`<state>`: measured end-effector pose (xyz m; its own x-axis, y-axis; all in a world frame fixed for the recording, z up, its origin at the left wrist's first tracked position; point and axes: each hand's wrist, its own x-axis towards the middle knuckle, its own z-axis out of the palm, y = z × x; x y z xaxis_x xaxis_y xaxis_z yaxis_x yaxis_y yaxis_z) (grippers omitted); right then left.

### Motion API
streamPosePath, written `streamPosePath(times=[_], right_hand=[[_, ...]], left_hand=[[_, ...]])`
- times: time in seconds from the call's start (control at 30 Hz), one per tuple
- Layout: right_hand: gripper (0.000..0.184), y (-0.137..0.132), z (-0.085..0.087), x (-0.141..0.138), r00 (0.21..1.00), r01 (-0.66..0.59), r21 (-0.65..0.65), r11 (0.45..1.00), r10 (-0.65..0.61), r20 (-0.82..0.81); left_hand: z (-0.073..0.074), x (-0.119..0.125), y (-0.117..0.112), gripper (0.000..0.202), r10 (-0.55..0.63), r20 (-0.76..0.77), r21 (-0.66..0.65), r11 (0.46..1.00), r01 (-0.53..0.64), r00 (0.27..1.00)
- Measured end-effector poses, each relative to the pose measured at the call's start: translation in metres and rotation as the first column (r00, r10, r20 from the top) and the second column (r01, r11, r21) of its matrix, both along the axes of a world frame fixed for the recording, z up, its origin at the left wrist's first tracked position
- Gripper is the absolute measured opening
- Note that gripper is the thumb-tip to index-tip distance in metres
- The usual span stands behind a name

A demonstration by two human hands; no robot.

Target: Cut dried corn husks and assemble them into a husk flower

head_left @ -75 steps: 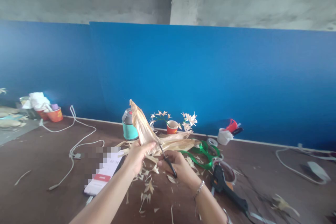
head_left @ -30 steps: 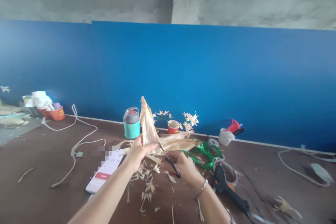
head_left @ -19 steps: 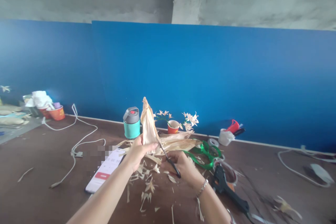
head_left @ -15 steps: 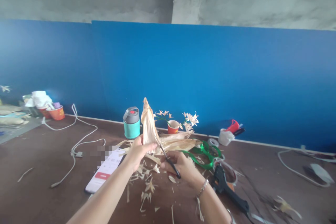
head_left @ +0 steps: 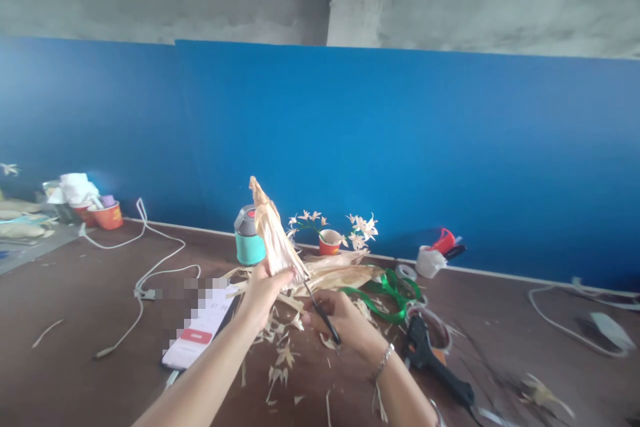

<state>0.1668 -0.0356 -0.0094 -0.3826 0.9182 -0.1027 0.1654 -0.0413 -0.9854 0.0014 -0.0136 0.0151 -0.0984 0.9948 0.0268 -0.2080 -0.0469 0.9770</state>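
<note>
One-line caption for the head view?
A dried husk raised in the left hand, scissors in the right hand at its base.

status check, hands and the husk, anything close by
Left hand shut on dried husk, held up. Right hand shut on scissors, blades at husk base. Husk scraps, phone and glue gun lie close by on table.

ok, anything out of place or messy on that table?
Husk trimmings are strewn over the table below the left hand, which holds a husk, and right hand, holding scissors. Green ribbon lies tangled beside them. Nothing looks spilled or broken.
</note>
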Motion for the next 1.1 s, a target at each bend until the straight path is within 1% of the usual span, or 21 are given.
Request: streamPosePath(times=[0.23, 0.37, 0.57, 0.73, 0.93, 1.1], right_hand=[[0.033, -0.0022, 0.0057, -0.0004, 1.0, 0.015, 0.022, 1.0, -0.015, 0.017], [0.032, -0.003, 0.0075, -0.0012, 1.0, 0.015, 0.014, 1.0, -0.015, -0.015], [0.032, 0.0005, 0.005, 0.0012, 0.999, 0.041, 0.017, 0.999, -0.041, -0.023], [0.031, 0.002, 0.0006, 0.0035, 0.999, 0.05, 0.013, 0.999, -0.05, -0.019], [0.032, 0.001, 0.0009, 0.0041, 0.997, 0.061, 0.133, 0.989, -0.068, 0.044], [0.034, -0.0003, 0.0035, 0.0035, 0.994, 0.066, 0.147, 0.987, -0.078, 0.075]], left_hand=[[-0.0037, 0.0012, 0.001, 0.034, -0.005, 0.045, -0.022, 1.0, 0.006, 0.999], [-0.0023, 0.0011, 0.0, 0.035, -0.012, 0.077, -0.039, 0.999, 0.015, 0.997], [0.0007, 0.001, -0.003, 0.035, -0.071, 0.137, -0.043, 0.996, 0.077, 0.988], [0.0024, 0.0001, -0.0039, 0.033, -0.057, 0.112, -0.052, 0.997, 0.063, 0.992], [0.0035, -0.0021, -0.0017, 0.047, -0.087, 0.079, 0.012, 0.996, 0.086, 0.993], [0.0021, -0.002, -0.0009, 0.049, -0.112, 0.06, 0.038, 0.993, 0.11, 0.992]])
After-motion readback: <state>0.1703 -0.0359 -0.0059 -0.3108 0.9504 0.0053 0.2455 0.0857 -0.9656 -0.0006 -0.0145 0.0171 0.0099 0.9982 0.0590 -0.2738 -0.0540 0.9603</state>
